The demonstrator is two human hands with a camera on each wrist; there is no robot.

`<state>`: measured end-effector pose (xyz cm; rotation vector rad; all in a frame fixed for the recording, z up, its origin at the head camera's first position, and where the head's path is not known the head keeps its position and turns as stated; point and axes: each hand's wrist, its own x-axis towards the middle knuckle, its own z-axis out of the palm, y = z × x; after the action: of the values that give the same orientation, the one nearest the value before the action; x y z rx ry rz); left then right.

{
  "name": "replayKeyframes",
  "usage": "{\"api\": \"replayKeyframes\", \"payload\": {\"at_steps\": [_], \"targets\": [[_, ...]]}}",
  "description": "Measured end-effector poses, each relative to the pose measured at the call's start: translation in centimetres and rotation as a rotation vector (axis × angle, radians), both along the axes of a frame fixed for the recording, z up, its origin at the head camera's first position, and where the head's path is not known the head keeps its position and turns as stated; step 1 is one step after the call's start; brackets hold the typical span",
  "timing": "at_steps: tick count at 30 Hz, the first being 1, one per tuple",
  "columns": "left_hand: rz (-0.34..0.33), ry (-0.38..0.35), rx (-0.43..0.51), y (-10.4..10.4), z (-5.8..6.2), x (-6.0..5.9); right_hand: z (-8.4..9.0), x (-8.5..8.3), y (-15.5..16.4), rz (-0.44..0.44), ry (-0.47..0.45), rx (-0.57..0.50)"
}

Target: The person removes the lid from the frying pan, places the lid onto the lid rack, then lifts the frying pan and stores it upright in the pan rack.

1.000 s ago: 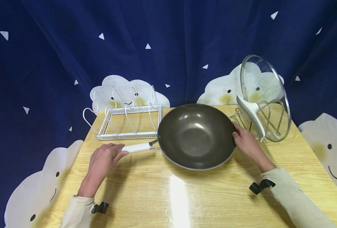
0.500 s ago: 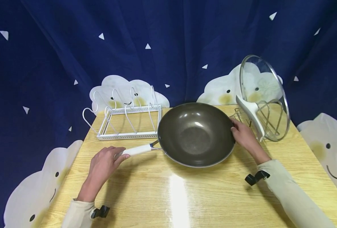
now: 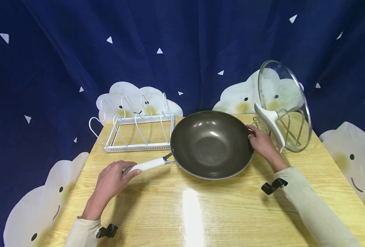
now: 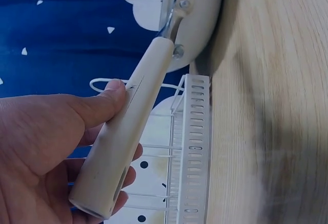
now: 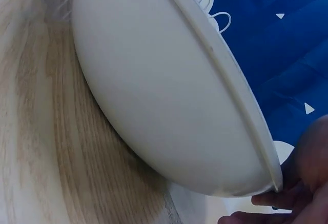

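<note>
A: Position of the wok [image 3: 211, 144] is requested.

B: It is set on the table [image 3: 201, 212], near the centre, slightly toward twelve o'clock. Its dark inside is turned up; in the right wrist view the outside is seen to be white. The rim looks tilted, the far edge raised, though whether the base is lifted cannot be told.

A: And the handle [image 3: 146, 165]?

B: A white handle, pointed toward eight o'clock from the bowl. Its end is held by the left hand [image 3: 111, 180]: the grip is closed round it, thumb laid along the top, fingers curled beneath, as shown in the left wrist view.

A: The right hand [image 3: 261, 144]?

B: It is placed at the three o'clock edge of the wok. The rim is pinched by its grip, thumb on the rim and fingers under it; only the fingertips [image 5: 266, 199] are caught in the right wrist view.

A: Surroundings to be noted?

B: A white wire rack [image 3: 136, 128] is seen at ten o'clock from the wok, just beside the rim. At two o'clock a glass lid [image 3: 282, 103] is stood on edge in a metal wire stand [image 3: 282, 132], close behind the right hand. A dark blue curtain [image 3: 182, 44] with white triangles and cloud figures is hung behind the table.
</note>
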<state>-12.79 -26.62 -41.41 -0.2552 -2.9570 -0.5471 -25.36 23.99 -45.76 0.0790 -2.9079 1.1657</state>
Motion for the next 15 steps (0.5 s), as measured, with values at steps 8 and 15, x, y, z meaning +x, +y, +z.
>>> {"api": "replayKeyframes", "payload": {"at_steps": [8,15], "targets": [[0.015,-0.04,0.054,-0.07,0.02,0.2,0.18,-0.85,-0.55,-0.011,0.04,0.003],[0.054,-0.071,0.08,0.39,0.13,0.42,0.51,-0.85,-0.83,-0.052,0.003,-0.019]]}}
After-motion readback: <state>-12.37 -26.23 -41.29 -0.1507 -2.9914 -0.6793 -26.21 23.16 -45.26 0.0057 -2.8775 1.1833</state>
